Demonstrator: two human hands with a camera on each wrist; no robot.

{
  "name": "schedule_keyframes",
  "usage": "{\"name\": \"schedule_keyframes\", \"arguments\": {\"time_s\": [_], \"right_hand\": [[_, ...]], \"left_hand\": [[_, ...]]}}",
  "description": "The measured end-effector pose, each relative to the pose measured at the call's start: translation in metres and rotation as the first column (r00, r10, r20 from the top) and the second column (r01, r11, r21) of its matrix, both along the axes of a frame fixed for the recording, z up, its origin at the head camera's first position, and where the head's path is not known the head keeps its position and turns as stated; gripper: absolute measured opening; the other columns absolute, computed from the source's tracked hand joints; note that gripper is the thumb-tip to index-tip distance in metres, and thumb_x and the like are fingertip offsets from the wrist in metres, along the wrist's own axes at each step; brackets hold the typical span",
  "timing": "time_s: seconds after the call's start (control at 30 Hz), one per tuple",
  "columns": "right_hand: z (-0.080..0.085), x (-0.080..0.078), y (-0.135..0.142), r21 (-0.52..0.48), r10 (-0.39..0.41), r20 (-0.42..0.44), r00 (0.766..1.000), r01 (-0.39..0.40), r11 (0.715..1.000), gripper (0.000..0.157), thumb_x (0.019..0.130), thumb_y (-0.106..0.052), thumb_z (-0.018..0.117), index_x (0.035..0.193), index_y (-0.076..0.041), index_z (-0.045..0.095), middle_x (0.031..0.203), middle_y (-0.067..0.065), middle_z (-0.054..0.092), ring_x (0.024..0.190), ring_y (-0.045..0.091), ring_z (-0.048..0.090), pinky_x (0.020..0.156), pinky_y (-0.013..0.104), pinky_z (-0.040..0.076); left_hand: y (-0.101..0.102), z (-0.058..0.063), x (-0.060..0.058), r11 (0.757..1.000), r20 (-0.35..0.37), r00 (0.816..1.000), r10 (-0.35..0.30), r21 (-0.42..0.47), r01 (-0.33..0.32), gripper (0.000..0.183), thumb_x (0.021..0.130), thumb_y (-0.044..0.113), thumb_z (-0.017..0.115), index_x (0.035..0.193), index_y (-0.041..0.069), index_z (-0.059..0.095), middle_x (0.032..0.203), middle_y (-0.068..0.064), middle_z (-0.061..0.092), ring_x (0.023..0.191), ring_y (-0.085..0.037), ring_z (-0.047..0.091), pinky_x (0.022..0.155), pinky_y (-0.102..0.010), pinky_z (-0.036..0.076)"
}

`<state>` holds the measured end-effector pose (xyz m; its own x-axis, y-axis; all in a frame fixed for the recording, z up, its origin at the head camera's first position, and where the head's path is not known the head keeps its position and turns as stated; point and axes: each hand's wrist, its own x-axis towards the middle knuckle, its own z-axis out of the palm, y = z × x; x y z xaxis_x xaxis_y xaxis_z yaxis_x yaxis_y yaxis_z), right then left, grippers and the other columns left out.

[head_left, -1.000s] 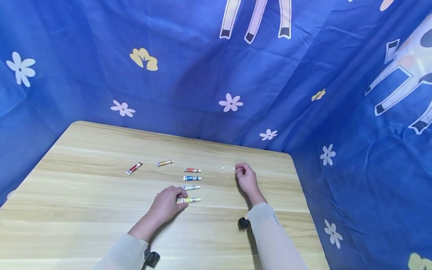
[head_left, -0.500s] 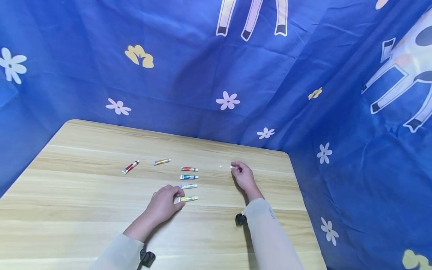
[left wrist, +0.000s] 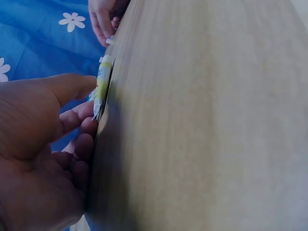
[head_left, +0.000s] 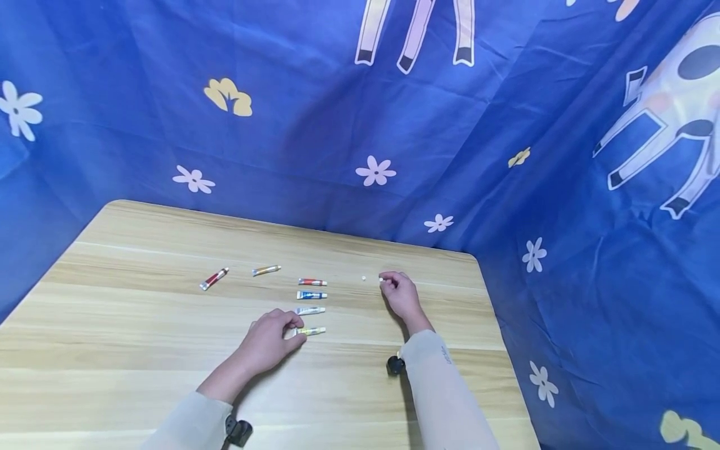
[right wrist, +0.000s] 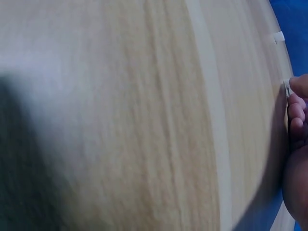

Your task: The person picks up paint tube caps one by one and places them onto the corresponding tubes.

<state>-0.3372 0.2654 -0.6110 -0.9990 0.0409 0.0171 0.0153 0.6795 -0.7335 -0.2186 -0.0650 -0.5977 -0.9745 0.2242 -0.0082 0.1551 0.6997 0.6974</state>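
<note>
In the head view my left hand (head_left: 270, 340) rests low on the table and pinches the yellow paint tube (head_left: 312, 331) near its flat end. The left wrist view shows the thumb (left wrist: 79, 87) on one side of this tube and a fingertip on the other; its white cap points away from the palm. My right hand (head_left: 402, 295), farther back and to the right, pinches a small white cap (head_left: 380, 279) between thumb and forefinger, close over the table. Just left of it lies another small white cap (head_left: 364, 278).
Beyond the yellow tube, a pale tube (head_left: 311, 310), a blue tube (head_left: 311, 295) and an orange-red tube (head_left: 312, 282) lie in a column. An ochre tube (head_left: 267, 270) and a dark red tube (head_left: 214, 279) lie farther left. A blue patterned cloth (head_left: 315, 125) hangs behind the table (head_left: 140, 325).
The head view has shifted slightly, so everything sits a little farther left in it. The right hand with its cap has come slightly nearer the loose cap; the left hand keeps its place.
</note>
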Motion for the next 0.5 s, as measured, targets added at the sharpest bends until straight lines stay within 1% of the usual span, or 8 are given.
{"name": "schedule_keyframes", "arguments": {"time_s": [0.2, 0.37, 0.5], "right_hand": [[-0.001, 0.0, 0.002, 0.003, -0.004, 0.006, 1.0, 0.004, 1.0, 0.02, 0.101, -0.014, 0.071, 0.118, -0.011, 0.081, 0.099, 0.001, 0.063, 0.091, 0.012, 0.057, 0.084, 0.025, 0.049], [-0.001, -0.001, 0.002, 0.004, 0.007, 0.004, 1.0, -0.007, 1.0, 0.018, 0.102, -0.014, 0.071, 0.117, -0.012, 0.082, 0.097, 0.0, 0.061, 0.089, 0.012, 0.057, 0.082, 0.024, 0.049], [0.0, -0.002, 0.002, -0.004, 0.01, 0.006, 1.0, -0.01, 1.0, 0.018, 0.102, -0.015, 0.071, 0.116, -0.012, 0.082, 0.096, 0.0, 0.061, 0.089, 0.013, 0.056, 0.082, 0.025, 0.049]], "left_hand": [[-0.003, -0.002, 0.006, 0.999, -0.024, 1.0, -0.009, 0.041, 0.01, 0.023, 0.095, 0.029, 0.083, 0.114, 0.016, 0.077, 0.116, -0.007, 0.075, 0.111, -0.029, 0.069, 0.101, -0.059, 0.052], [-0.009, -0.003, 0.009, 0.996, -0.015, 1.0, -0.01, 0.088, 0.011, 0.026, 0.097, 0.028, 0.081, 0.12, 0.016, 0.077, 0.123, -0.006, 0.073, 0.113, -0.025, 0.069, 0.105, -0.056, 0.054], [-0.016, 0.0, 0.013, 0.991, -0.009, 1.0, 0.002, 0.134, -0.001, 0.024, 0.099, 0.025, 0.079, 0.12, 0.015, 0.076, 0.125, -0.006, 0.073, 0.116, -0.027, 0.07, 0.107, -0.057, 0.055]]}}
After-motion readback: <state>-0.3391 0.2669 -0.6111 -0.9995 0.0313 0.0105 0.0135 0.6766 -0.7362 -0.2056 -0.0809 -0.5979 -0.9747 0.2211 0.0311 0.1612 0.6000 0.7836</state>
